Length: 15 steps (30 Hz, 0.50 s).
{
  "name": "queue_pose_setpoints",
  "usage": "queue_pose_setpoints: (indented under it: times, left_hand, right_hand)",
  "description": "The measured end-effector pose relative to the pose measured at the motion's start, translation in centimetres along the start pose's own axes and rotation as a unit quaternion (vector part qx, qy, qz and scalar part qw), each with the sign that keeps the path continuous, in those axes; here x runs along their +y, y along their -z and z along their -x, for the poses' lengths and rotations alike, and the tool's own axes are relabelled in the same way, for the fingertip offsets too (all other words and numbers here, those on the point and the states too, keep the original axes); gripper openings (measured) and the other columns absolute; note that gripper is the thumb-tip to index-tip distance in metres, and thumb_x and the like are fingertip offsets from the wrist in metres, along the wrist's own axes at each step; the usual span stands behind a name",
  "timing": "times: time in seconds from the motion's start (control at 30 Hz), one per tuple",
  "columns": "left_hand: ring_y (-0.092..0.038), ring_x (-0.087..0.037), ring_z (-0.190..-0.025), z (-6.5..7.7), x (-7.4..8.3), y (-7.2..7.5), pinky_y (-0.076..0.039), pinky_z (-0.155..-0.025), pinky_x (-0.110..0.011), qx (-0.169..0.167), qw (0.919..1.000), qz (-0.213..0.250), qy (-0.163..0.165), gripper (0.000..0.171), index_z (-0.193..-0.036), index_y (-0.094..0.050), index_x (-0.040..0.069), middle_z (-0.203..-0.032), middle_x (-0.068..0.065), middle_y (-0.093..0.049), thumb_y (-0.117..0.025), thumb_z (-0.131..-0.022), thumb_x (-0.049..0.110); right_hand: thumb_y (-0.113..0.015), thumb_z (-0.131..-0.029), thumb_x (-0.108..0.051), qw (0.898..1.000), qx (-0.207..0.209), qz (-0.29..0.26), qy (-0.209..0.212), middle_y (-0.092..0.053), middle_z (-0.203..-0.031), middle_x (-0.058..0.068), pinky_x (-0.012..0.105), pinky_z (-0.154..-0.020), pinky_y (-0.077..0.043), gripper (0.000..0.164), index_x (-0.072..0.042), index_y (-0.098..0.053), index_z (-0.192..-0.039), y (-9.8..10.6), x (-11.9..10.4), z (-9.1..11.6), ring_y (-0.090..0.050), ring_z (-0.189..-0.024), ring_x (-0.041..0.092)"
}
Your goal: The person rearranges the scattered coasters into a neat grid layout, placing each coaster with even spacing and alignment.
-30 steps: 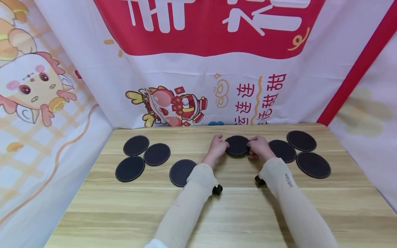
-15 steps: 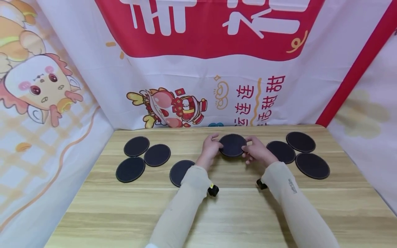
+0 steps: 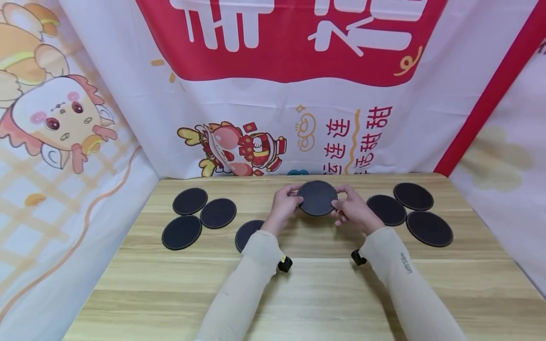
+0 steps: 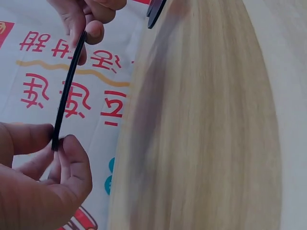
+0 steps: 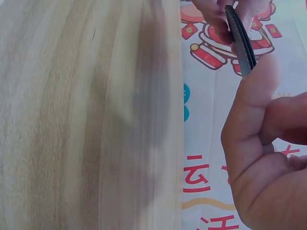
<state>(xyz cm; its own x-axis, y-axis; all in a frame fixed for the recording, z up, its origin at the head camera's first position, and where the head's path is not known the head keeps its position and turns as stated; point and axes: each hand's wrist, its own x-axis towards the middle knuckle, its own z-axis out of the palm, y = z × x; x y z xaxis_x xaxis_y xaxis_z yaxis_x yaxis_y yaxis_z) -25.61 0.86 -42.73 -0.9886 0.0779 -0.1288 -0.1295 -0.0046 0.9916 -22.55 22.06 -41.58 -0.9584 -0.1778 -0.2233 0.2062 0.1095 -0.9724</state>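
Note:
A round black coaster [image 3: 317, 198] is held up above the back of the table, its flat face tilted towards me. At its left edge, my left hand [image 3: 285, 203] pinches the rim between thumb and fingers. My right hand [image 3: 353, 208] grips the opposite edge the same way. From the left wrist, the coaster [image 4: 68, 91] appears edge-on as a thin dark strip, clear of the wood. Seen from the right wrist, the right thumb [image 5: 261, 79] lies at the near end of its rim, where a dark line runs along the edge.
Three black coasters [image 3: 218, 213] lie grouped at the back left of the wooden table [image 3: 324, 293]. Three more coasters [image 3: 429, 228] are clustered at the back right. A single coaster [image 3: 246, 233] is partly covered by the left sleeve. Behind the table hangs a printed cloth [image 3: 239, 94].
Both hands have lifted the coaster and shifted it slightly left. Its face has tipped up more towards the head camera. The other coasters stay where they were.

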Motion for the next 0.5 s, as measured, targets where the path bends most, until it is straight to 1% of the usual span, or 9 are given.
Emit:
queue_pose_setpoints:
  times: [0.1,0.17,0.3,0.5]
  left_hand:
    - [-0.06,-0.016,-0.07,0.5,0.3,0.5,-0.056,-0.079,-0.046,-0.01,0.9998,-0.014,-0.009,0.04,-0.13,-0.067,0.007,-0.096,-0.011,-0.065,-0.063,-0.092,-0.005]
    - [-0.061,-0.016,-0.068,0.7,0.3,0.8,-0.054,-0.083,-0.05,-0.021,0.9996,-0.017,-0.009,0.041,-0.133,-0.066,0.01,-0.096,-0.011,-0.066,-0.064,-0.094,-0.003]
    - [-0.062,-0.018,-0.068,1.1,0.3,1.4,-0.056,-0.082,-0.05,-0.03,0.999,-0.03,-0.016,0.041,-0.134,-0.065,0.008,-0.091,-0.01,-0.065,-0.065,-0.095,-0.001]
    - [-0.063,-0.024,-0.071,1.8,0.3,2.1,-0.057,-0.08,-0.052,-0.038,0.9973,-0.05,-0.038,0.038,-0.132,-0.066,0.006,-0.083,-0.008,-0.064,-0.066,-0.094,-0.001]
  right_hand:
    - [-0.045,-0.105,0.0,1.0,-0.001,-0.003,0.01,-0.061,-0.07,0.009,0.03,-0.052,-0.055,0.047,0.0,-0.024,-0.147,-0.2,-0.1,0.3,-0.041,-0.043,0.01]
    - [-0.046,-0.105,0.0,1.0,-0.003,-0.002,0.016,-0.062,-0.07,0.01,0.03,-0.051,-0.055,0.047,0.0,-0.025,-0.147,-0.3,-0.2,0.5,-0.04,-0.043,0.01]
    - [-0.047,-0.105,-0.001,1.0,-0.003,0.003,0.018,-0.063,-0.074,0.012,0.03,-0.052,-0.055,0.046,-0.001,-0.027,-0.147,-0.6,-0.2,0.9,-0.04,-0.043,0.01]
    - [-0.049,-0.104,-0.002,1.0,0.008,0.02,0.01,-0.066,-0.08,0.02,0.031,-0.051,-0.055,0.049,-0.005,-0.029,-0.148,-1.1,-0.1,1.5,-0.042,-0.044,0.012]
